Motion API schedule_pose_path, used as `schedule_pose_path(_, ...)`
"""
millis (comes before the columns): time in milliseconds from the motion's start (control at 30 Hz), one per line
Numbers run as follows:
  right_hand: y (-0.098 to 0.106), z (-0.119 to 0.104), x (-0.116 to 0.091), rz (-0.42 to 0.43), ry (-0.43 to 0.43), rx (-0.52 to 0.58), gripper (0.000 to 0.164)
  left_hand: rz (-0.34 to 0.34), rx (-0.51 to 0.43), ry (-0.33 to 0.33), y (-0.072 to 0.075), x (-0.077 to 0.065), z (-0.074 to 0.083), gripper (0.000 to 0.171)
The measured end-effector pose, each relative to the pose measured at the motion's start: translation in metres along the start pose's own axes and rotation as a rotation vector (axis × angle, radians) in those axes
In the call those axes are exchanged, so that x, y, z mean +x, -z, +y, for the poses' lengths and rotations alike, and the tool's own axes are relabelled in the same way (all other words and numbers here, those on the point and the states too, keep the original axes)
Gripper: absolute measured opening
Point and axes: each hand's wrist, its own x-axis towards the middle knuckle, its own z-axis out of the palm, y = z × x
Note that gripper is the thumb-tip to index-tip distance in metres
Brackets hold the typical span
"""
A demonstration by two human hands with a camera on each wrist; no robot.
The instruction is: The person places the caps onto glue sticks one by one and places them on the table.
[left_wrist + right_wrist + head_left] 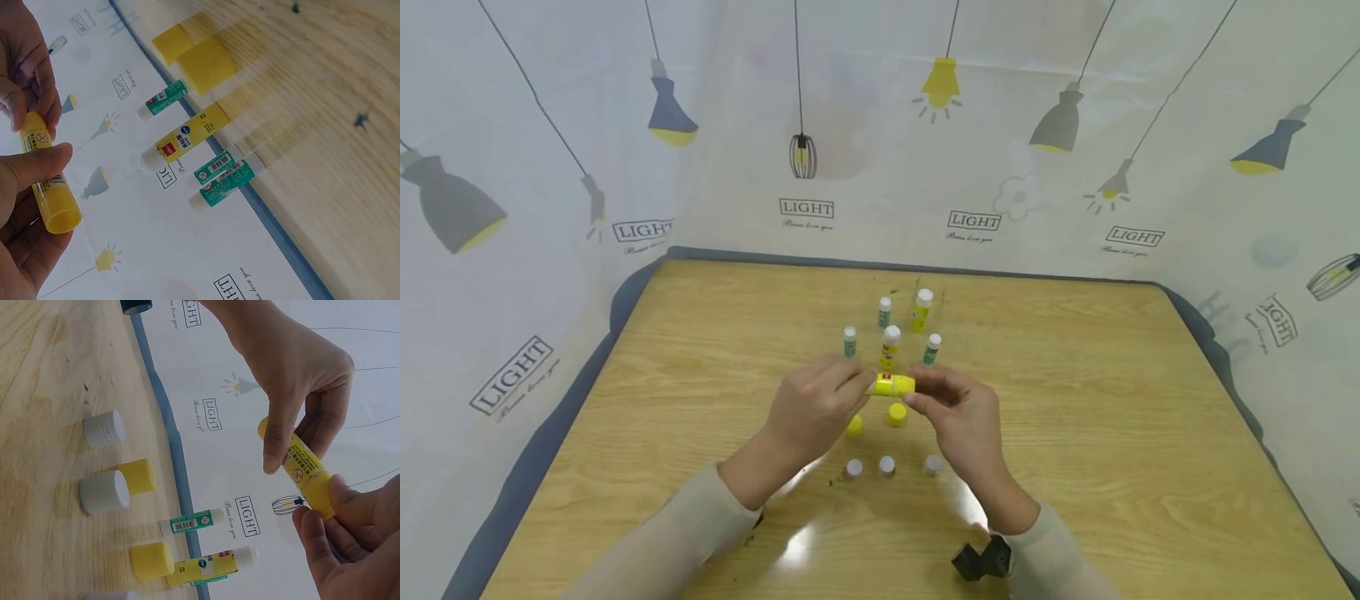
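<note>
A yellow glue stick is held level above the table between both hands. My left hand grips its left end, thumb along the barrel, and the right hand pinches the other end between thumb and fingers. In the left wrist view, one rounded end of the glue stick shows beyond the left thumb. Just behind the hands stands a white-topped yellow glue stick. Below them on the table are two yellow caps, one in plain sight and another partly behind the left hand.
Green glue sticks with white tops stand at the left, back and right. Another yellow glue stick stands furthest back. Three white caps form a row nearer the front. A lamp-print cloth surrounds the wooden table.
</note>
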Motion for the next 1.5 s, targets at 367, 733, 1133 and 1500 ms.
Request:
schedule_pose_path(367,0.004,-0.004,-0.001,-0.045,0.01,0.063,0.029,-0.064,-0.084,0.023,-0.001,-0.003,0.0,0.022)
schedule_pose_path(733,0.01,-0.006,-0.002,-0.025,0.208,-0.083,0.025,-0.065,-0.153,0.072,-0.003,-0.002,0.002,0.021)
schedule_pose_path(1133,0.028,-0.009,0.002,-0.018,0.256,-0.256,0.026,-0.071,-0.16,0.075,-0.006,-0.003,0.002,0.033)
schedule_pose_path(1500,0.06,-0.009,0.012,0.001,0.23,-0.445,0.027,-0.117,-0.21,0.163,-0.009,-0.003,-0.001,0.039)
